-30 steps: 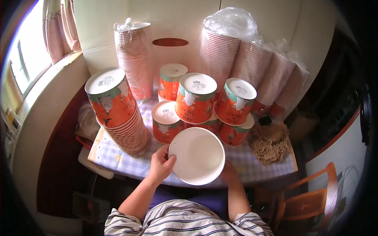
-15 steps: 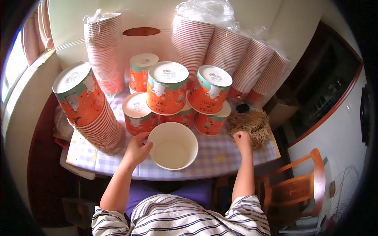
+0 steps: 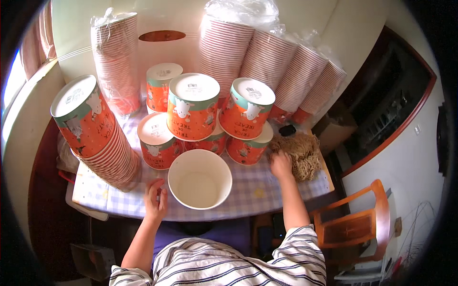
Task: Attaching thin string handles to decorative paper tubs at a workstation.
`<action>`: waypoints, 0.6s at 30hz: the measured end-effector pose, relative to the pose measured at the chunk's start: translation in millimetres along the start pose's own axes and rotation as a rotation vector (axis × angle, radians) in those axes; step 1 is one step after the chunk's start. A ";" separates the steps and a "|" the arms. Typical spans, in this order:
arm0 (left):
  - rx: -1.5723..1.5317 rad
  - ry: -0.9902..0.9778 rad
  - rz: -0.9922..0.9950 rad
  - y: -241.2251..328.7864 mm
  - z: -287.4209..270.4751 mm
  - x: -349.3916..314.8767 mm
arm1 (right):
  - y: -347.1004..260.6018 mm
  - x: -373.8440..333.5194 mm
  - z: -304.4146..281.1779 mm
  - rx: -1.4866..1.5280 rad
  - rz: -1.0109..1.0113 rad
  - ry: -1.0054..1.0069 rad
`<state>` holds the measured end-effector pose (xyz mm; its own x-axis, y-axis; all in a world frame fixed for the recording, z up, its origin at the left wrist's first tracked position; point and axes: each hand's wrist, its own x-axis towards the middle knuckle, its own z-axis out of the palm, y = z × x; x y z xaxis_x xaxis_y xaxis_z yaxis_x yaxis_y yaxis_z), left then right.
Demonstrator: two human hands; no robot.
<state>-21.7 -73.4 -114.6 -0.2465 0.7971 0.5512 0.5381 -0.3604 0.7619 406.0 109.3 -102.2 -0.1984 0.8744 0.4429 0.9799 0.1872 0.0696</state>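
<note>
An empty white-lined paper bucket (image 3: pixel 200 183) stands with its mouth up at the table's near edge. Just left of it is my left hand (image 3: pixel 155 200), apart from the rim, its fingers loosely bent with nothing in them. My right hand (image 3: pixel 282 166) reaches into the left side of a heap of tan shredded filler (image 3: pixel 305 159), fingers curled into the strands; their tips are partly hidden. Behind the bucket, several orange and teal paper buckets (image 3: pixel 193 112) with white cartoon figures sit upside down, some on top of others.
A tall leaning stack of nested buckets (image 3: pixel 95 136) is at the left. Plastic-wrapped stacks (image 3: pixel 114 62) stand at the back left and back right (image 3: pixel 267 62). A small black object (image 3: pixel 287 130) lies behind the filler. A wooden chair (image 3: pixel 350 226) stands right of the checked tablecloth (image 3: pixel 253 200).
My left hand has let go of the bucket's rim and dropped down and left. My right hand has shifted left along the filler heap. The whole view has moved slightly.
</note>
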 end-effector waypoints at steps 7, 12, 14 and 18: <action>0.007 0.002 0.009 -5.6 1.2 -1.3 | 6.9 6.9 -12.4 0.376 0.135 -0.092; -0.002 0.014 -0.012 -10.9 1.0 -3.5 | -1.4 8.7 -25.7 0.271 0.018 -0.120; 0.008 0.015 0.006 -12.0 1.3 -2.6 | -6.3 6.7 -23.5 0.150 -0.049 -0.077; -0.014 0.009 -0.018 -7.2 1.6 0.3 | -1.1 6.9 -11.0 0.047 -0.077 -0.056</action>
<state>-24.4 -69.8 -120.4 -0.2631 0.7992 0.5404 0.5222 -0.3530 0.7763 403.7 110.2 -89.4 -0.2751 0.8800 0.3872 0.9599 0.2743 0.0585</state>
